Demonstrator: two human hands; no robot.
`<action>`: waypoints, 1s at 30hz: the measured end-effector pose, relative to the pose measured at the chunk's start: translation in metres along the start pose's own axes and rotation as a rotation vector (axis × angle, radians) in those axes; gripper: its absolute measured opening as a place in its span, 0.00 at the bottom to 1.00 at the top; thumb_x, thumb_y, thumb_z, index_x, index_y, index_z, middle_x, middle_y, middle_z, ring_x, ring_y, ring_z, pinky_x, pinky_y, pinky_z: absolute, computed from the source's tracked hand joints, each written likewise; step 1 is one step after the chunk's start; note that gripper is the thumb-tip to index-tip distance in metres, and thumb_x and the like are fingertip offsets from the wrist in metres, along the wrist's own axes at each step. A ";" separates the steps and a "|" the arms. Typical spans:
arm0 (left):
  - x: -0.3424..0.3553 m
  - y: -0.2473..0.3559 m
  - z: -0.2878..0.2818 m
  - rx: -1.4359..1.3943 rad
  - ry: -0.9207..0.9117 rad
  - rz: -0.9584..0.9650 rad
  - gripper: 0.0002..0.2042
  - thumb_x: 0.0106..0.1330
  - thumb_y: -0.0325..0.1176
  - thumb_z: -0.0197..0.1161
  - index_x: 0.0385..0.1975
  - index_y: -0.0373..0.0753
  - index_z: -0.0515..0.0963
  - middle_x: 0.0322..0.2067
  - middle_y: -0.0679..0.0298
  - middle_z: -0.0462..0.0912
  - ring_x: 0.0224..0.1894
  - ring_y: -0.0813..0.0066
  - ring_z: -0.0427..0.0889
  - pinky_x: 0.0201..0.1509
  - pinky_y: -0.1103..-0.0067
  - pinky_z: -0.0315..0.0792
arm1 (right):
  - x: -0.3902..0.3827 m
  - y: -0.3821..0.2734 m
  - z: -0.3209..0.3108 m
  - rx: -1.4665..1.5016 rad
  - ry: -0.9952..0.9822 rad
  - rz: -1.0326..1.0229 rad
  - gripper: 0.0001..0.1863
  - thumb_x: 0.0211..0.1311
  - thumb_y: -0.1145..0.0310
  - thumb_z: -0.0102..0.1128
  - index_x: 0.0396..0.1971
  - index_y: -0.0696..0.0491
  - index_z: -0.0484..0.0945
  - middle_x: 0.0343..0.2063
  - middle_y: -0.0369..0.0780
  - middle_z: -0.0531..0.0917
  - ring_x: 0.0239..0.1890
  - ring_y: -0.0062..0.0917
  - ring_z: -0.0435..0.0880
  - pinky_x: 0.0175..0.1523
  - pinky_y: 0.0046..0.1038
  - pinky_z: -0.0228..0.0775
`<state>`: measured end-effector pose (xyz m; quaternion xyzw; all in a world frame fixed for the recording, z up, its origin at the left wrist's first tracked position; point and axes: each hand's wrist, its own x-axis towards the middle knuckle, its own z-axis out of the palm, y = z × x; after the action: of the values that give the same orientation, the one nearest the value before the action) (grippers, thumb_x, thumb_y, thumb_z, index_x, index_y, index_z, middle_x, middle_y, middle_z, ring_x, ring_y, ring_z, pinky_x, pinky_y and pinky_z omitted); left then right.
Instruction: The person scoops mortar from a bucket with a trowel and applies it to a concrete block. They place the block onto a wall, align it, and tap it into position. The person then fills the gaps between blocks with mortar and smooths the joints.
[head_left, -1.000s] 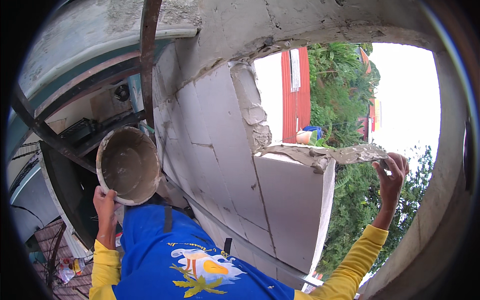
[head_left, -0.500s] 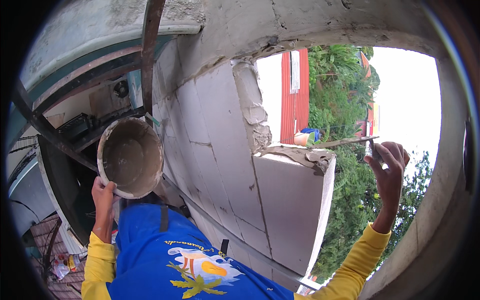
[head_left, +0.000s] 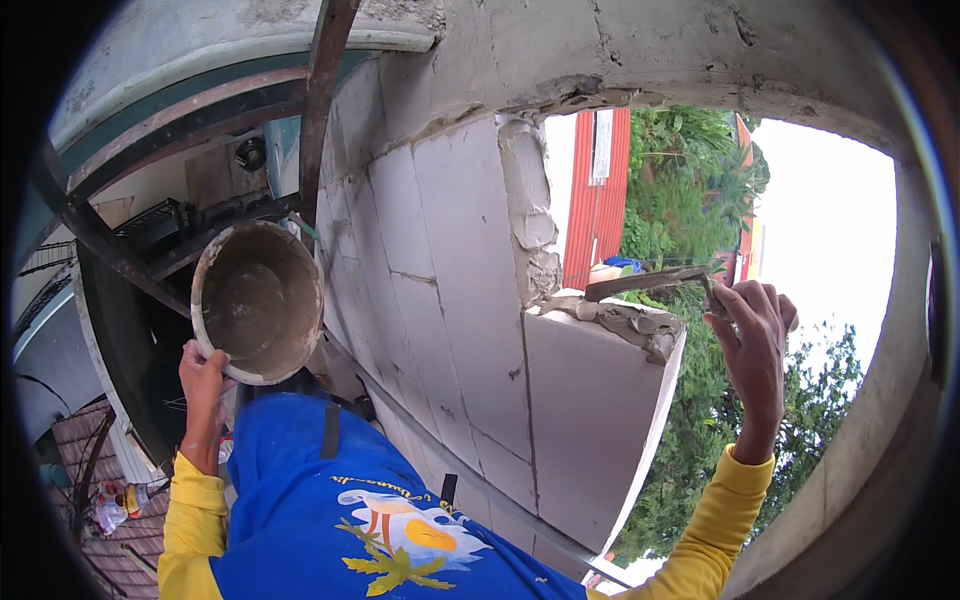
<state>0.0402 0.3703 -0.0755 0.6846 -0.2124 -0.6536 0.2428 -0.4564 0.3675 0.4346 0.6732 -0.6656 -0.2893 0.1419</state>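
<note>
gripping trowel (head_left: 650,282), handle hidden by right hand (head_left: 755,340)

Open gap above the mortar-topped block (head_left: 600,420); block wall (head_left: 440,270) and lintel (head_left: 640,60) close it in.

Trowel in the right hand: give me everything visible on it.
The trowel is a flat metal blade, dark and smeared with grey mortar, on a thin bent shank. The right hand holds its handle, mostly hidden in the grip. The blade lies nearly level, just above the mortar bed on the top block; whether they touch is unclear.
</note>
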 end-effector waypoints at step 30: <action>-0.006 -0.008 -0.008 -0.056 0.017 -0.002 0.08 0.63 0.26 0.61 0.41 0.41 0.75 0.36 0.67 0.80 0.34 0.77 0.85 0.36 0.74 0.89 | -0.013 0.068 0.097 0.330 -0.158 0.169 0.19 0.58 0.71 0.78 0.50 0.52 0.87 0.45 0.34 0.83 0.54 0.32 0.79 0.71 0.40 0.59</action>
<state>0.0477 0.3810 -0.0752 0.6833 -0.1914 -0.6536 0.2630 -0.5676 0.3944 0.3993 0.6041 -0.7673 -0.2152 0.0008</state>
